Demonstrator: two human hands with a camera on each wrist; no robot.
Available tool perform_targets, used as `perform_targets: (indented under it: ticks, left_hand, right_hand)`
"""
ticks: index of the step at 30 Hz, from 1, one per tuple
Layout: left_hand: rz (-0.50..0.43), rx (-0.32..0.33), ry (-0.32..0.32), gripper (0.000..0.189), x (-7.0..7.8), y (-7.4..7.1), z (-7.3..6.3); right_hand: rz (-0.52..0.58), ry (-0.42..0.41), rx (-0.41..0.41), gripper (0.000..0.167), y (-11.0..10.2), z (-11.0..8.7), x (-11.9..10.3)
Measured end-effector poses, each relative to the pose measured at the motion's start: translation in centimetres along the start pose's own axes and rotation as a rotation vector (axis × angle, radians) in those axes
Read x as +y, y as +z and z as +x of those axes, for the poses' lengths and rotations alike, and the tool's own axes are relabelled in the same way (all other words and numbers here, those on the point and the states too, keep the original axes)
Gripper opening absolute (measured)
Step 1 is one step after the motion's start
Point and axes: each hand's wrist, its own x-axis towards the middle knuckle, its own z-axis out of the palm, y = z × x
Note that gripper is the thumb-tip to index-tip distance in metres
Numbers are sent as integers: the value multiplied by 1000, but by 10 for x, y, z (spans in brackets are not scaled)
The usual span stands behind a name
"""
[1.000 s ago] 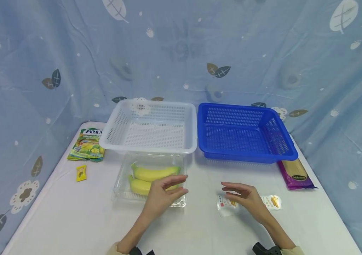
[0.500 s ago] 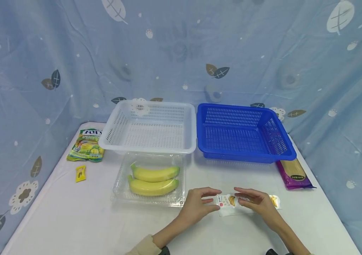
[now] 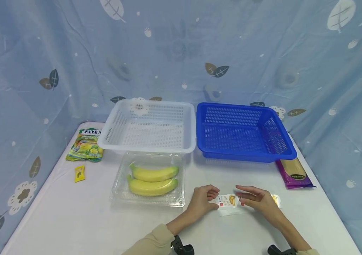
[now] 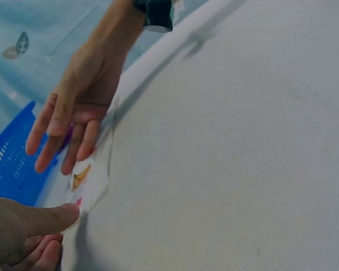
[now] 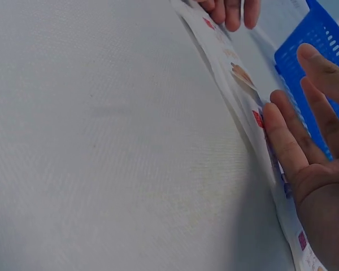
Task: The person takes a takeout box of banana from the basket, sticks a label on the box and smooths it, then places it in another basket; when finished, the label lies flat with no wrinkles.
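In the head view a flat, banana-printed white strip (image 3: 227, 201) lies on the white table, with a translucent margin along its near side. At its left end is my left hand (image 3: 201, 201), the thumb right at the edge and the fingers loosely bent. The left wrist view shows a gap between that thumb (image 4: 62, 217) and the fingers below it. My right hand (image 3: 263, 204) hovers over the strip's middle, covering part of the print. In the right wrist view its fingers are spread and relaxed alongside the strip (image 5: 243, 90), holding nothing.
A clear plastic box (image 3: 181, 177) with two bananas (image 3: 155, 173) stands left of the hands. Behind are a white basket (image 3: 147, 147) and a blue basket (image 3: 247, 156). A purple packet (image 3: 295, 177) lies right; a green FOX'S bag (image 3: 86, 145) and small yellow packet (image 3: 79, 173) lie left.
My left hand has moved right, from over the banana box to the strip's left end, its fingers bending more. My right hand has shifted slightly right and down over the strip.
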Motion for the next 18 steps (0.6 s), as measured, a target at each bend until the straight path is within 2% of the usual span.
perform_targets:
  ticks: [5, 9, 13, 18]
  left_hand:
    - [36, 0, 3, 41, -3, 3, 2]
    - [70, 2, 10, 41, -2, 4, 0]
    - [78, 5, 18, 42, -2, 4, -1]
    - [80, 5, 25, 41, -3, 5, -1]
  right_hand:
    - [13, 2, -1, 41, -4, -3, -6]
    - [-32, 37, -7, 43, -4, -3, -6]
    - [-88, 90, 1, 46, -1, -1, -4]
    - [-111, 85, 7, 44, 9, 1, -7]
